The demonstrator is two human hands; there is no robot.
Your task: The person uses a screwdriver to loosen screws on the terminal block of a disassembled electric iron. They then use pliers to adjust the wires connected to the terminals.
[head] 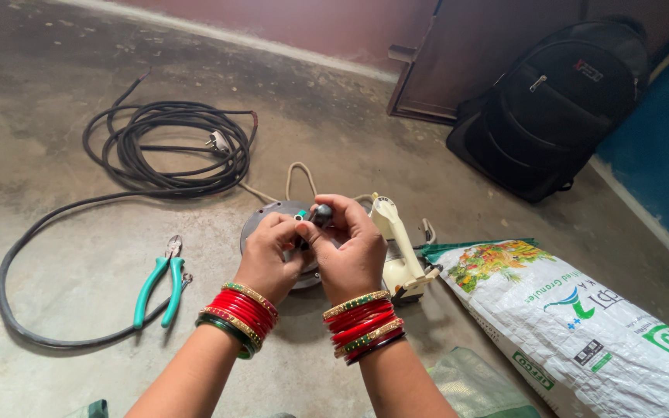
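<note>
A small black knob (323, 214) with a green-tipped piece beside it sits pinched between both hands, held just above the round grey base plate (261, 220) of an upturned electric iron on the concrete floor (63, 70). The right hand (350, 251) has its grip clamped on the knob, thumb and forefinger closed around it; the left hand (272, 251) has its fingertips pressed together on the green end, steadying it. To do this well, I judge that the part should be kept low over the iron so nothing small drops far, that one hand should hold firm while the other turns, and that the pinch should stay near the fingertips for control. The iron's cream handle (396, 244) juts out just right of the hands, its pale cord looping behind. Green-handled pliers (160, 290) lie near on the left, inside a sweep of black cable (164, 147) coiled farther back. A printed white sack (582, 325) lies to the right, a black backpack (559, 101) against the wall.
</note>
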